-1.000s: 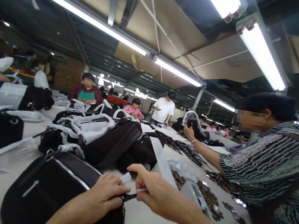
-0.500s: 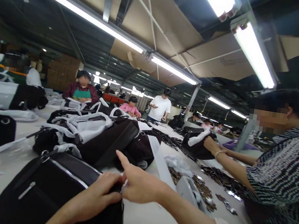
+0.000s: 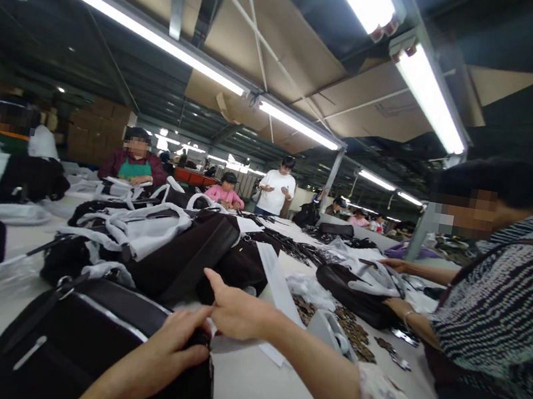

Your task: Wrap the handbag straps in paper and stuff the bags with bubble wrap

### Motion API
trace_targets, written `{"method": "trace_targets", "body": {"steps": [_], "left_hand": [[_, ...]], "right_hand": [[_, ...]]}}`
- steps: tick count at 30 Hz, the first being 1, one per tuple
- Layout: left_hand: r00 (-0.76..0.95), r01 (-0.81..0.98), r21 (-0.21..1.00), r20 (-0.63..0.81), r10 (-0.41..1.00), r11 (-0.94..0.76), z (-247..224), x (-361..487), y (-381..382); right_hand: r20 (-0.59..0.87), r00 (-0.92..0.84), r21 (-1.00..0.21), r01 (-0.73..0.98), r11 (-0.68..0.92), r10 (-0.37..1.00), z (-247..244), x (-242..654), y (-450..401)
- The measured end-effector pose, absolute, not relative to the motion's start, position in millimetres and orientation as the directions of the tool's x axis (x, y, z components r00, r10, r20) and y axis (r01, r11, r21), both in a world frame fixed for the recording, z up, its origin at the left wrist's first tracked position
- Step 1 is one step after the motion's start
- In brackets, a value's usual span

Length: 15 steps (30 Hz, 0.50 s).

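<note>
A black handbag (image 3: 87, 340) with a silver zip along its top and a small silver zip pull on its front lies on the table before me. My left hand (image 3: 178, 340) is closed over its right end, thumb on the front side. Against that same end is my right hand (image 3: 238, 313), its index finger stretched out to the left and the other fingers curled. What those curled fingers pinch is hidden. Just beyond lie more dark bags (image 3: 182, 250), with white wrapping (image 3: 145, 227) round their handles.
A grey tape dispenser (image 3: 331, 334) stands right of my hands, by a heap of small metal-and-brown pieces (image 3: 359, 332). A long white strip (image 3: 275, 275) lies behind. At right, a co-worker in a patterned top (image 3: 506, 312) handles a black bag (image 3: 358, 291). Others sit farther back.
My view has swung slightly right. Both hands stay at the bag's right end, nearly unmoved on it. The co-worker's bag has come lower and nearer, with its wrapped side turned up.
</note>
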<state>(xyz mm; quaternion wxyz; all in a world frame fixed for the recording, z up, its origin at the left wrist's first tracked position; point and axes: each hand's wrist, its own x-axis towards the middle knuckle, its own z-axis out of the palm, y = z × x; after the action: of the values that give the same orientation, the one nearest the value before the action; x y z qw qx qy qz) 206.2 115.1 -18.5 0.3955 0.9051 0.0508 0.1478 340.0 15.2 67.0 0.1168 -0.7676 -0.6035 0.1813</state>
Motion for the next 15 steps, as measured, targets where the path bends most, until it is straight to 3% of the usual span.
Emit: {"method": "trace_targets", "body": {"steps": [6,9,12,15], "left_hand": [[0.976,-0.011,0.718,0.158,0.147,-0.696,-7.1,204.6,113.5],[0.975,-0.026,0.702,0.174,0.136,-0.711,-6.4,204.9,113.0],[0.978,-0.045,0.698,0.176,0.111,-0.715,-6.6,198.7,110.6],[0.984,-0.069,0.721,0.163,0.073,-0.690,-4.0,178.5,104.3]], "right_hand": [[-0.264,0.220,-0.567,0.752,-0.335,0.939,103.1,374.0,-19.0],[-0.349,0.192,-0.615,0.691,-0.379,0.917,89.2,380.3,-30.1],[-0.453,0.038,-0.725,0.566,-0.393,0.891,65.5,379.5,-34.9],[-0.259,-0.032,-0.801,0.566,-0.196,0.965,41.7,375.5,-36.0]]}}
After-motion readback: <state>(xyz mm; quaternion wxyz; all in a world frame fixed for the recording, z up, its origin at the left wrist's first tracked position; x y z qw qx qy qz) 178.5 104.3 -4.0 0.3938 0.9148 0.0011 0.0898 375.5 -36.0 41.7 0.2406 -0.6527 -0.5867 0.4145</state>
